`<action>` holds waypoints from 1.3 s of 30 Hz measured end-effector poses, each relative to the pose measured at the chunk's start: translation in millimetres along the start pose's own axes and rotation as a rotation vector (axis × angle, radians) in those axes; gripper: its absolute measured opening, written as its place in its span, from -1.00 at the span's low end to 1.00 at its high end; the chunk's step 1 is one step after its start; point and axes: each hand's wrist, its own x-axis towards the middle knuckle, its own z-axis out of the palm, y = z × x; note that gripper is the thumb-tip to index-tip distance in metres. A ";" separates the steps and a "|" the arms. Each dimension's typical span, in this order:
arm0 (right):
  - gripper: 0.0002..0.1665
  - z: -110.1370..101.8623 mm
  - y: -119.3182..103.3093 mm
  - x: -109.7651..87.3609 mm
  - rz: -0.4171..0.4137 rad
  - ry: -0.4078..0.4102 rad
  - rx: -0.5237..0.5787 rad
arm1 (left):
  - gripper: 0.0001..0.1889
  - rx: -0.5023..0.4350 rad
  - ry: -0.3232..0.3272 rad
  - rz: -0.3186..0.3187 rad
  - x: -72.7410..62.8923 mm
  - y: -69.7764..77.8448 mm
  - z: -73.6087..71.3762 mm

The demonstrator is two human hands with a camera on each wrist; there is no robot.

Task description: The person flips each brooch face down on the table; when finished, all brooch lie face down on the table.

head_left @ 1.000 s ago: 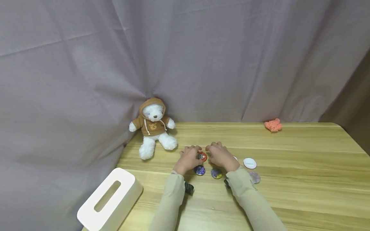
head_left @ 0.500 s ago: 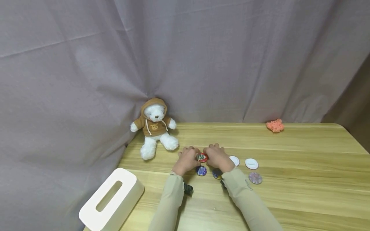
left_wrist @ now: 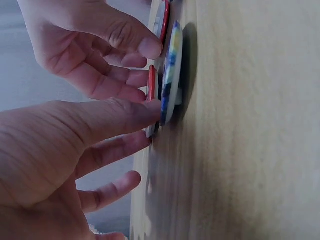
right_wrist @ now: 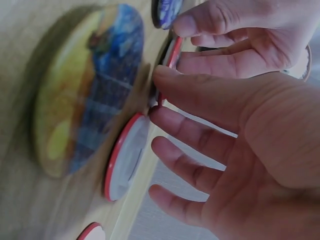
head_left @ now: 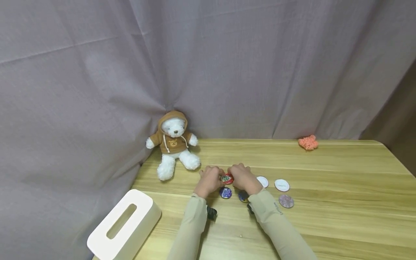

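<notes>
A round red-rimmed pin badge with a green tree-like picture lies between the two hands in the head view. My left hand pinches its left edge between thumb and fingers. On the opposite edge, my right hand grips it with thumb and index finger, other fingers spread in the right wrist view. Nearer the body are a purple-blue badge and a blue-and-yellow badge, the latter partly covered by the right hand in the head view.
Right of the hands lie two white-backed badges and a pale purple badge. A white teddy bear in a brown hoodie sits at back left. A white tissue box stands front left; an orange bundle lies far back.
My right hand has moved left and come onto the red badge, uncovering more of one white-backed badge. My left hand has stayed almost in place at the badge.
</notes>
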 end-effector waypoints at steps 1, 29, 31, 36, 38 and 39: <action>-0.75 0.8 0.4 0.2 -0.003 0.007 0.000 | -0.75 -0.001 0.001 0.008 -0.5 -0.2 -0.4; -0.81 -8.6 7.6 3.3 -0.087 0.143 0.065 | -0.88 -0.019 0.119 0.181 -1.6 -14.4 -11.1; -0.82 -9.1 7.4 3.3 -0.075 0.144 0.080 | -0.88 -0.014 0.133 0.181 -1.8 -13.7 -12.5; -0.80 -10.4 7.2 3.4 -0.077 0.135 0.099 | -0.90 -0.019 0.148 0.160 -1.4 -12.1 -15.1; -0.80 -10.4 7.0 3.4 -0.089 0.127 0.101 | -0.90 -0.018 0.151 0.152 -1.1 -11.4 -16.1; -0.80 -10.0 6.9 3.6 -0.095 0.123 0.102 | -0.90 -0.014 0.153 0.150 -1.0 -11.1 -16.5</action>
